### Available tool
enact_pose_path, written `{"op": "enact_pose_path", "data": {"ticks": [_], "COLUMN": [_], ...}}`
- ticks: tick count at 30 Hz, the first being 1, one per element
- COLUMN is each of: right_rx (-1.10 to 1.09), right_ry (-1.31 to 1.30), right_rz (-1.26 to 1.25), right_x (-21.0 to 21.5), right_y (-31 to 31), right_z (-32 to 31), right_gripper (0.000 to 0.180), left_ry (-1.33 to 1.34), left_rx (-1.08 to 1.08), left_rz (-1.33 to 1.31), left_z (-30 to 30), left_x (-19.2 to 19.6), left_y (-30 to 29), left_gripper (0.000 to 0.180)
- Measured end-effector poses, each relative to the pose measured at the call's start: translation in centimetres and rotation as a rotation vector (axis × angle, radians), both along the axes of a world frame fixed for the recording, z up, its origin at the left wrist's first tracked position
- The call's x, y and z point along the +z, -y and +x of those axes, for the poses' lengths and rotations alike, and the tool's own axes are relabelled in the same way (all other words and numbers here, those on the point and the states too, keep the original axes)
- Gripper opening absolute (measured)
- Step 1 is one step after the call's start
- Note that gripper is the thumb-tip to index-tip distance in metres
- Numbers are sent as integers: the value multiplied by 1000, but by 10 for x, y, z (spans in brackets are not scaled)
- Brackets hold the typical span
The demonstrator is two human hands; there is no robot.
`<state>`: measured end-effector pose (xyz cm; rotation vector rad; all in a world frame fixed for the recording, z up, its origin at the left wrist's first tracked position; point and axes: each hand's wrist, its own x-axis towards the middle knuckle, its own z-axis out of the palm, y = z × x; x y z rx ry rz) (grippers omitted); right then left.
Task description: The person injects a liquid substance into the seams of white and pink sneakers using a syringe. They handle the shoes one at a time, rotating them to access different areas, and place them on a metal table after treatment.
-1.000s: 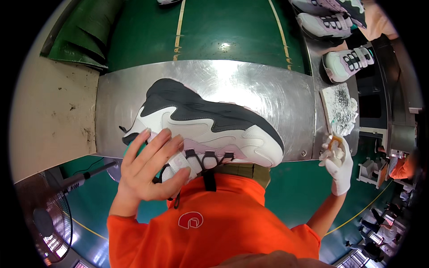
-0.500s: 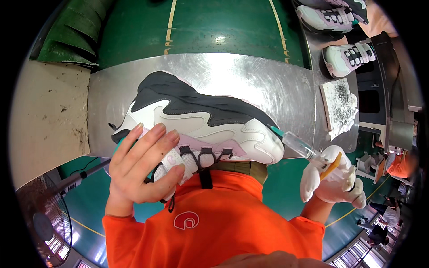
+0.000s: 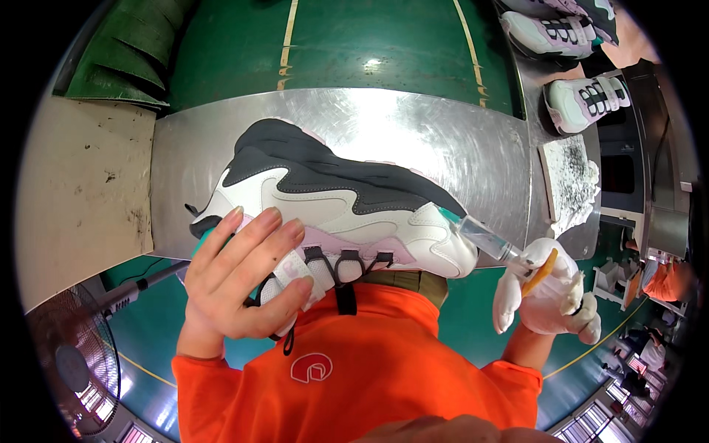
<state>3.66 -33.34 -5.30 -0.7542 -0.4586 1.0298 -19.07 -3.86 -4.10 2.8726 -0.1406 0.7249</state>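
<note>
A white, lilac and black sneaker [image 3: 325, 199] is held on its side, its dark sole facing away from me and its toe to the right. My bare left hand [image 3: 240, 277] grips it over the strap and laces near the heel, thumb and fingers bent around the upper. In my white-gloved right hand [image 3: 550, 288] is a clear syringe [image 3: 489, 240] with a green tip. That tip meets the toe where the white upper borders the black sole. A yellowish-orange strip [image 3: 539, 273] sits at the glove's fingers; what it is, I cannot make out.
Beneath the sneaker is a metal table [image 3: 199, 148]. To the right lie a black-smudged white cloth or pad [image 3: 569, 177] and another sneaker [image 3: 583, 103], with more shoes [image 3: 546, 33] beyond. A beige panel [image 3: 96, 177] borders the left; a fan [image 3: 74, 362] stands lower left.
The syringe tip has slid a little leftward along the toe's edge, my right hand moving with it. My left hand keeps its grip on the sneaker. The whole view has shifted slightly.
</note>
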Motion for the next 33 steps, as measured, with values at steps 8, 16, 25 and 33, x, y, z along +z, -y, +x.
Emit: {"op": "enact_pose_path", "data": {"ticks": [8,16,25,33], "right_rx": [-6,-2,-11,-106], "right_ry": [9,-14,-51,-70], "right_rz": [-4,39,153,198], "right_x": [0,-7,-24,-38], "right_y": [4,13,20,34], "right_z": [2,2,-3,-22], "right_gripper": [106,106,108,107], "left_ry": [-27,-49,-58,-13], "left_rx": [17,62,109,147], "left_rz": [-3,25,134,171], "left_z": [2,-1,-23,-29], "left_x": [2,5,-5,-14], "left_y": [5,18,43,60], "left_gripper": [15,19,25,27]}}
